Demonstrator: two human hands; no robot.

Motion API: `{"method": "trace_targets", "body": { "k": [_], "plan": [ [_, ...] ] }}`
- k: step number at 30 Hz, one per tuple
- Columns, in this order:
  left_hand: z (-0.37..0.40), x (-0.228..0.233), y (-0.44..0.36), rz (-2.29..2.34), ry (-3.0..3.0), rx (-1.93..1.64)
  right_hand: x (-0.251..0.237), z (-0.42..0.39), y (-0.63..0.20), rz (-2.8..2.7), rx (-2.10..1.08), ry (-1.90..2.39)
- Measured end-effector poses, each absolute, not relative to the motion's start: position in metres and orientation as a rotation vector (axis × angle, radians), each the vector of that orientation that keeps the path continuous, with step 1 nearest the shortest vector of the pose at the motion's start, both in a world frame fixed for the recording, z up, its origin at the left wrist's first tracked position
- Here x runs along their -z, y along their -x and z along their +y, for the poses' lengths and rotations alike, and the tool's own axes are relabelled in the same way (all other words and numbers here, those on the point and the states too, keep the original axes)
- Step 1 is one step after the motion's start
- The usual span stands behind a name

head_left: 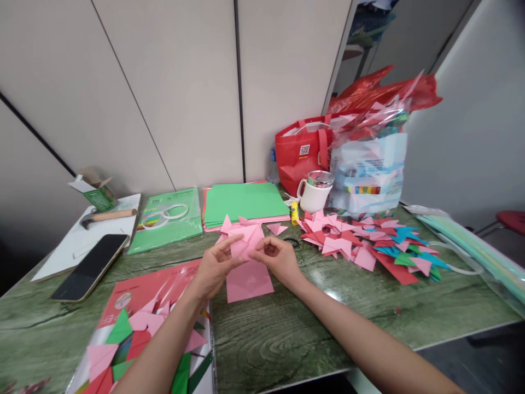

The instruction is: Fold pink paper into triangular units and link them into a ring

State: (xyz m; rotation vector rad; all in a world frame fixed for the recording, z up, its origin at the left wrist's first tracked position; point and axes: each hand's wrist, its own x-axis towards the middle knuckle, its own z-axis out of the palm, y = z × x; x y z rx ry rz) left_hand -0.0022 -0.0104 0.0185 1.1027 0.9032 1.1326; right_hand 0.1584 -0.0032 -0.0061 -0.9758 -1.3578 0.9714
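A small piece of folded pink paper (247,241) is held up between both hands above the table. My left hand (217,264) grips its left side, with the index finger lying across the front. My right hand (281,258) pinches its lower right edge between thumb and fingertips. Below them a flat pink sheet (249,284) lies on the table. Just behind the hands are more pink folded pieces, partly hidden, and a pink triangle (276,229). Under my left forearm, folded paper shapes (118,328) in pink, green and red lie on a red and white packet (164,278).
Colored sheets (246,203) are stacked at the back. A heap of folded papers (340,235), a white mug (315,192), a glue stick (294,213) and bags (367,169) stand right. A phone (92,267), hammer (110,216) and tape rolls (175,211) lie left.
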Motion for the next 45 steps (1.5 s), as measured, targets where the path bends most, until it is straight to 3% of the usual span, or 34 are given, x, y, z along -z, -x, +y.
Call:
{"method": "trace_targets", "body": {
  "k": [31,37,45],
  "plan": [
    [-0.0126,-0.0139,-0.0010,1.005,-1.229,-1.139,0.0054,-0.0045,-0.1569,-1.274,-1.081,0.843],
    [-0.0131,-0.0149,-0.0021,0.950,-1.170,-1.142,0.0078,-0.0032,-0.1595,-1.422,-0.890,0.914],
    [-0.0143,-0.0172,-0.0033,0.995,-1.207,-1.161,0.0077,-0.0037,-0.1599,-1.412,-0.897,0.936]
  ]
}}
